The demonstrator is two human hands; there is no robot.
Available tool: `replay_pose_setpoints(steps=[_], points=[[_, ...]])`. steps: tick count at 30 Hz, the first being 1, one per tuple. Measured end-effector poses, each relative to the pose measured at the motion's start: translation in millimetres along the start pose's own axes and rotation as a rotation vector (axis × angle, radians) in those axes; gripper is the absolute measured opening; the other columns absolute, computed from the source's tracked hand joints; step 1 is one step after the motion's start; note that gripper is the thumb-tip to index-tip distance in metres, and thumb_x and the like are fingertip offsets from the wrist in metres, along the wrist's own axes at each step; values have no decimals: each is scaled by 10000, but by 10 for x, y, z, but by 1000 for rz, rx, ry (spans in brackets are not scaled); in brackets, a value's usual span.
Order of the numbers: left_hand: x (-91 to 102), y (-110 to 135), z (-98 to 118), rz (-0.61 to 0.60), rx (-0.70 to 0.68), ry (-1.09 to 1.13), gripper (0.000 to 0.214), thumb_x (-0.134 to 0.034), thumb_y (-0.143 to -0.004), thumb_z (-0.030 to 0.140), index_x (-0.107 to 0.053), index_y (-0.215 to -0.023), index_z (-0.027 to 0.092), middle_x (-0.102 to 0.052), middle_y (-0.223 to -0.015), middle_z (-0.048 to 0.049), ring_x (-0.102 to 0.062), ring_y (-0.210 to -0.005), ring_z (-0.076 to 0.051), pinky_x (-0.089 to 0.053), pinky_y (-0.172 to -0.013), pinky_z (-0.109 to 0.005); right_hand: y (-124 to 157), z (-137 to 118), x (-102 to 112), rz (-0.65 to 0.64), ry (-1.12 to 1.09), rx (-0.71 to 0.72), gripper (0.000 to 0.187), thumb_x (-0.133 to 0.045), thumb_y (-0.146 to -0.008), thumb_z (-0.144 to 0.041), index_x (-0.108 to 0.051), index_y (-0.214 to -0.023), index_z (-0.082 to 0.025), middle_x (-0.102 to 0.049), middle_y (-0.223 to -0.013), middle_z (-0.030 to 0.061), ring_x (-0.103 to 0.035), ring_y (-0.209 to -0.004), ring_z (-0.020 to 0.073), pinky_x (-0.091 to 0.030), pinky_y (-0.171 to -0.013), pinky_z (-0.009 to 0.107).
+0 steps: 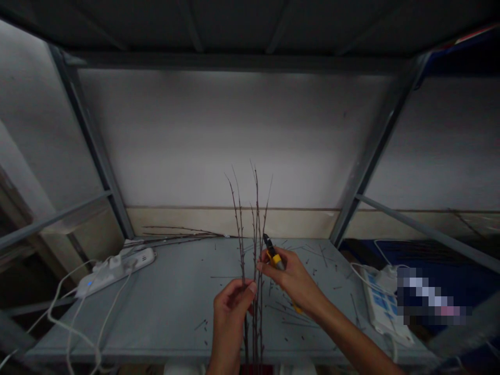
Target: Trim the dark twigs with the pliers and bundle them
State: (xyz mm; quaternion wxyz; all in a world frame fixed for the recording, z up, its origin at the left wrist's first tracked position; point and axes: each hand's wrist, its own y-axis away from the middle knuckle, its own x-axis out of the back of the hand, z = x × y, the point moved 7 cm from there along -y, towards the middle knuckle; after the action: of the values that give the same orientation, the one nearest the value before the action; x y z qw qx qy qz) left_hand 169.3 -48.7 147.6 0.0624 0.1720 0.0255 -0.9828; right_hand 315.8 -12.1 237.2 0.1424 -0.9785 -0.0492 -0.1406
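My left hand [231,307] is closed around a bunch of thin bare twigs [253,213] that stand upright over the grey shelf [175,297]. My right hand [291,276] grips a pair of yellow-and-black cutters [272,252], jaws pointing up and left beside the twig stems. Its fingertips also touch one stem just above my left thumb. The two hands nearly meet at the twigs.
Small cut twig bits [308,271] are scattered over the shelf. More long twigs [175,237] lie at the back left. A white power strip [115,271] with cables sits at the left, another power strip [385,307] at the right. Metal shelf posts [94,140] frame both sides.
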Motion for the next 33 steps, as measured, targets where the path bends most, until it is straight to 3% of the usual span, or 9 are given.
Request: replay_pose_setpoints(steps=[6, 10, 14, 18, 24, 28, 33], points=[[-15, 6, 52, 3, 5, -7, 305, -827, -706, 444, -768, -772, 152, -689, -656, -41, -567, -630, -157, -434, -602, -226, -43, 48, 21, 22, 8, -30, 211, -691, -806, -396, -644, -844, -193, -681, -825, 36, -614, -794, 211, -472, -748, 319], [-59, 17, 96, -15, -15, -16, 280, -827, -714, 425, -749, -747, 158, -663, -609, -19, -551, -589, -140, -426, -586, -220, -112, 17, 79, 60, -38, -86, 321, -731, -766, -440, -665, -931, -173, -695, -896, 66, -582, -701, 179, -448, -619, 295], [-121, -19, 88, -58, -34, 56, 303, -829, -725, 438, -722, -757, 156, -658, -631, -15, -570, -588, -135, -438, -588, -222, -130, -47, 105, 51, -73, -95, 338, -759, -740, -424, -666, -950, -175, -634, -764, 10, -495, -582, 131, -386, -525, 262], [-223, -104, 11, -117, 68, 263, 342, -824, -749, 432, -732, -880, 130, -750, -812, -101, -643, -660, -156, -488, -637, -246, -81, -53, 106, 48, -82, -125, 334, -773, -736, -437, -661, -923, -184, -591, -702, -23, -479, -568, 127, -383, -519, 257], [-347, -166, -45, -173, 191, 352, 313, -875, -706, 345, -772, -892, 115, -707, -809, -76, -611, -663, -129, -489, -559, -216, -86, -89, 163, 37, -65, -79, 305, -718, -794, -458, -660, -939, -196, -630, -733, -13, -541, -621, 156, -428, -571, 276], [-323, -156, -48, -126, 205, 343, 378, -889, -685, 357, -790, -958, 114, -704, -811, -72, -606, -662, -119, -492, -565, -198, -103, -304, 381, 90, 288, 109, 238, -583, -892, -441, -664, -939, -222, -716, -887, 34, -651, -828, 227, -484, -755, 321], [-284, -151, -42, -68, 188, 345, 394, -913, -643, 351, -799, -941, 120, -707, -787, -59, -606, -650, -112, -491, -583, -188, -31, -587, 555, 89, 1042, 236, 166, -551, -875, -250, -624, -1014, -196, -712, -964, 92, -655, -889, 268, -447, -790, 362]])
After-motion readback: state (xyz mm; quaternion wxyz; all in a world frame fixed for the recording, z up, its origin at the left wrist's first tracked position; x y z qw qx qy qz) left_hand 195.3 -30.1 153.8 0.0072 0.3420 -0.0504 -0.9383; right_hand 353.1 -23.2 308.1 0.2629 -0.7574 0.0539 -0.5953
